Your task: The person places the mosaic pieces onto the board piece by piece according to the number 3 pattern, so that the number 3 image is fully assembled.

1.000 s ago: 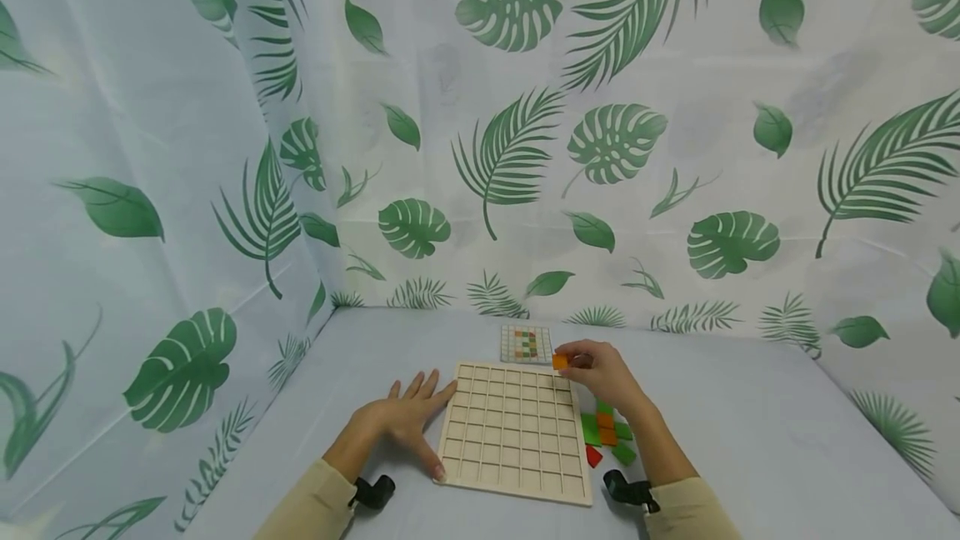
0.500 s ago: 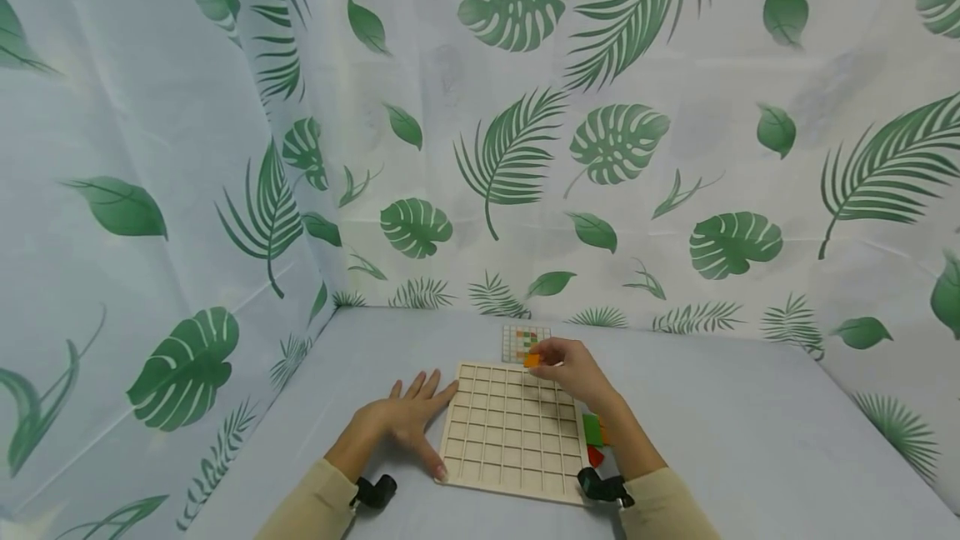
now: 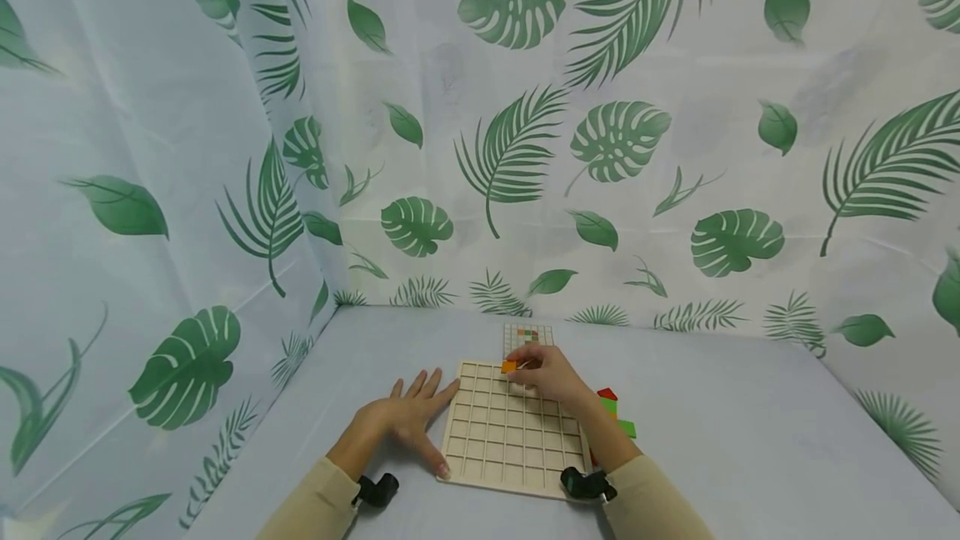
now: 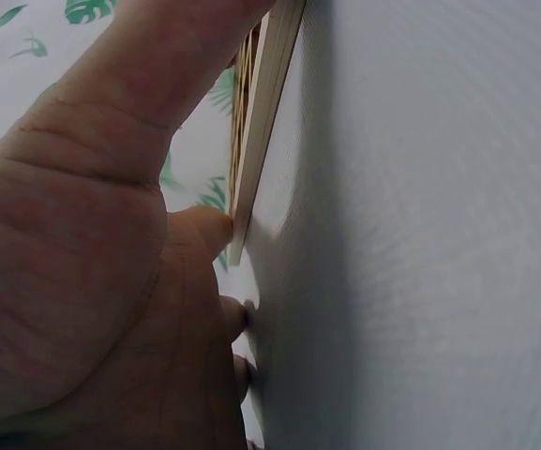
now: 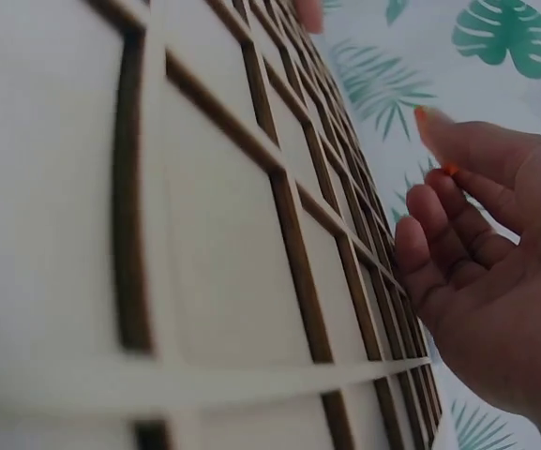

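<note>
A pale wooden grid board [image 3: 502,440] lies flat in front of me. My left hand [image 3: 405,423] rests at its left side, fingers spread, with the thumb at the near left corner and the index finger at the far left one; the left wrist view shows this hand [image 4: 92,253] along the board's edge [image 4: 261,122]. An orange square tile [image 3: 509,367] is pinched between thumb and fingers of my right hand [image 3: 546,372], over the board's far row. In the right wrist view that hand [image 5: 504,216] hides most of the tile.
A small pattern card [image 3: 513,333] with coloured squares lies beyond the board, partly covered by the right hand. Green tiles [image 3: 627,428] and a red piece [image 3: 607,394] lie right of the board, partly behind the right forearm. Leaf-printed cloth [image 3: 480,273] walls the back.
My right hand has carried the orange tile leftward, from the board's far right corner to over its far row, left of the middle. The left hand has stayed put.
</note>
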### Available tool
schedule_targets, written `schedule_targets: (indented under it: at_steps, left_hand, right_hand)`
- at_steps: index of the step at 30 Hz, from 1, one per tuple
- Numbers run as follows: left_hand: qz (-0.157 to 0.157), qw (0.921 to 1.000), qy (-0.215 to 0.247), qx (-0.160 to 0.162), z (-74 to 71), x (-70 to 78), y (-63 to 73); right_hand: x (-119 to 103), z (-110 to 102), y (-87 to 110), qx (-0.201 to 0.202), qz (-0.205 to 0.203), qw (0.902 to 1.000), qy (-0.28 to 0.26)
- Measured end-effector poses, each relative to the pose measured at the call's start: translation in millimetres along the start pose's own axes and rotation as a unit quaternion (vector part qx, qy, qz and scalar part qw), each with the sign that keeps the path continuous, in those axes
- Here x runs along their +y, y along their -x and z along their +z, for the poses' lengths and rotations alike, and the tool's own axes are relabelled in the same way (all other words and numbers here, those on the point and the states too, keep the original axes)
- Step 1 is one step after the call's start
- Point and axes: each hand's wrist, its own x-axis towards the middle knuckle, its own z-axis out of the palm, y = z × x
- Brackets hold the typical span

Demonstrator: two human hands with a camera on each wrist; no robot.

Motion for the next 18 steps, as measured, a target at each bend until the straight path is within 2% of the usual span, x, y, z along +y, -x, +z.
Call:
schedule_targets:
  at_steps: [8,18]
  left_hand:
    - [-0.007,0.9999,-0.007,0.008,-1.3,5.1,2.3]
    - [0.005,0.9999,-0.007,0.01,-1.3,5.5,4.6]
  right_hand:
    - [11,4,0.0,0.033,0.024,0.9992,-0.006]
    - [14,4,-2.3,0.013,-0.003,0.9991,0.039]
